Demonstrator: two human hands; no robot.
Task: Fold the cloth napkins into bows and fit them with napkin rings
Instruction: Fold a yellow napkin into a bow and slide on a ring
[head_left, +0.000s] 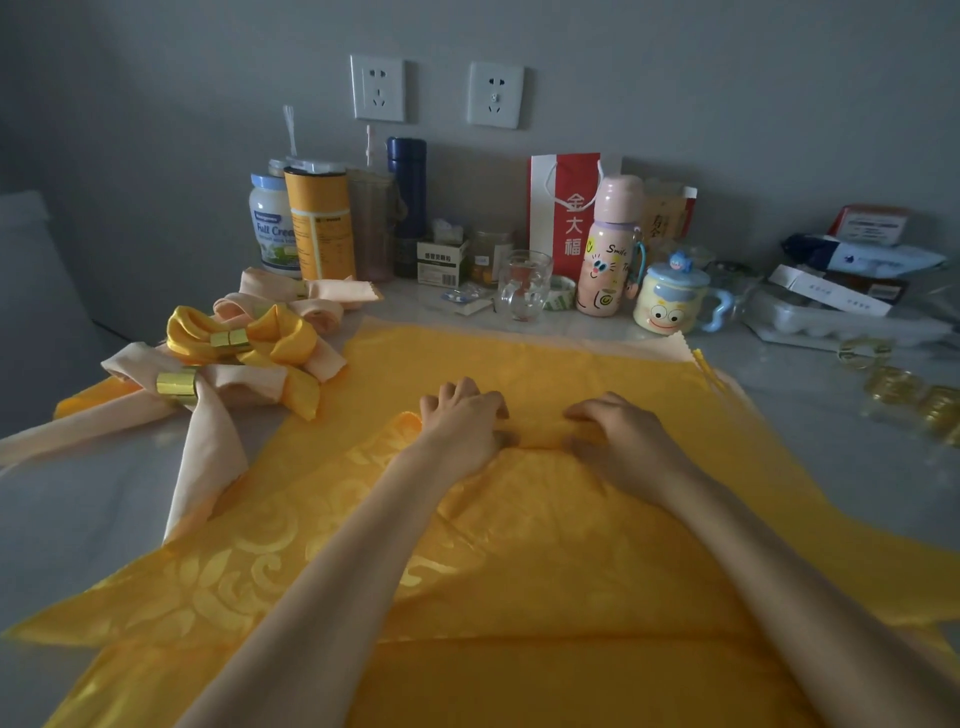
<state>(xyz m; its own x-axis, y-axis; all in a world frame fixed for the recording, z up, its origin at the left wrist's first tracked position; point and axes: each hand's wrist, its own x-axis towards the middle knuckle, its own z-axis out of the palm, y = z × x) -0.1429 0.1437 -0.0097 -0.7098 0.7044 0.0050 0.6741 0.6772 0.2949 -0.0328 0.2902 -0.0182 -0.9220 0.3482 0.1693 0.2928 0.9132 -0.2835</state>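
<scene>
On grey table (810, 436) by wall (727, 78), left hand (462, 422) and right hand (619, 441) pinch yellow napkin (545, 358)

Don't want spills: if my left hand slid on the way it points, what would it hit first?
Ahead of the left hand lies only flat yellow napkin; beyond its far edge, probably the clear glass mug.

By the wall — red bag (566, 218), pink bottle (608, 249) (upright), glass mug (522, 286).

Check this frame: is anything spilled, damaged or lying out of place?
Nothing spilled or damaged. One small thing: the long tail of the ringed peach bow reaches the left edge of the yellow napkin that the left hand and right hand hold, so it might get caught.
</scene>
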